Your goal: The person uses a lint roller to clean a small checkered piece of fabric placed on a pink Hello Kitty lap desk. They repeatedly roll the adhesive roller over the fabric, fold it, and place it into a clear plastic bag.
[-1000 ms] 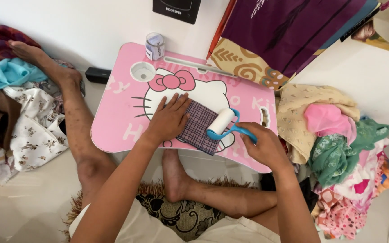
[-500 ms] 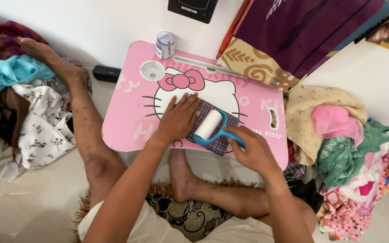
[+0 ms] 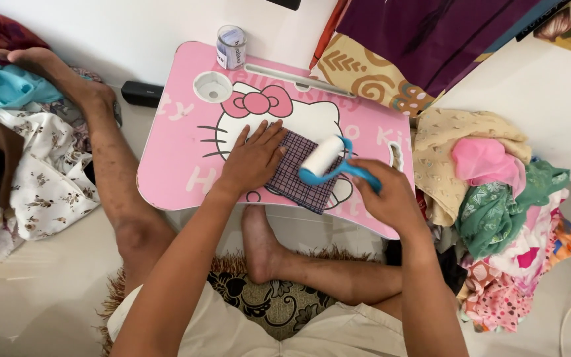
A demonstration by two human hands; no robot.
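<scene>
Left hand (image 3: 254,160) presses flat, fingers spread, on a checked cloth (image 3: 297,177) lying on the pink worktop (image 3: 173,158). Right hand (image 3: 384,198) grips a blue lint roller (image 3: 324,158) on it; best rolled with firm, even strokes.

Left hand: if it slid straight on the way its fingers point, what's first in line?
The left hand lies flat on the checked cloth, fingers pointing up-right across the pink table. Bare tabletop first, then probably the long groove at the far edge.
</scene>
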